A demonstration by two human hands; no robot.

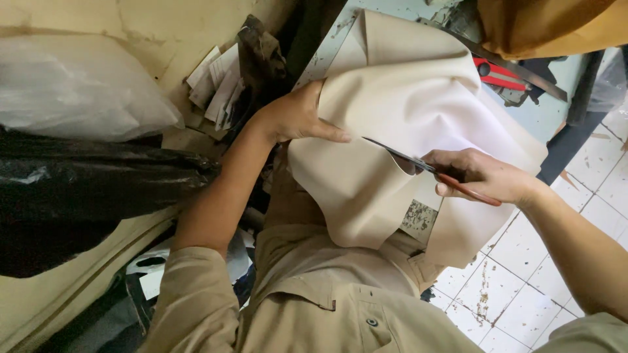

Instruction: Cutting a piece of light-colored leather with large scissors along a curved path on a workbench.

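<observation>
A large sheet of cream fabric point(392, 98) hangs over the edge of a worn pale-blue table point(546, 114). My left hand point(297, 117) grips the sheet's left edge, thumb pressed on top. My right hand point(481, 173) holds a pair of scissors point(418, 162) with reddish handles. The dark blades point left into the cloth, at the end of a cut that runs through the sheet. Below the cut a flap of fabric point(353, 196) droops toward my lap.
A red-handled tool point(500, 73) and a long metal ruler point(517, 68) lie on the table behind the cloth. Mustard fabric point(543, 26) is piled at top right. White and black plastic bags point(85, 176) fill the left. Papers point(216, 82) lean against the wall. White tiled floor point(523, 274) lies below.
</observation>
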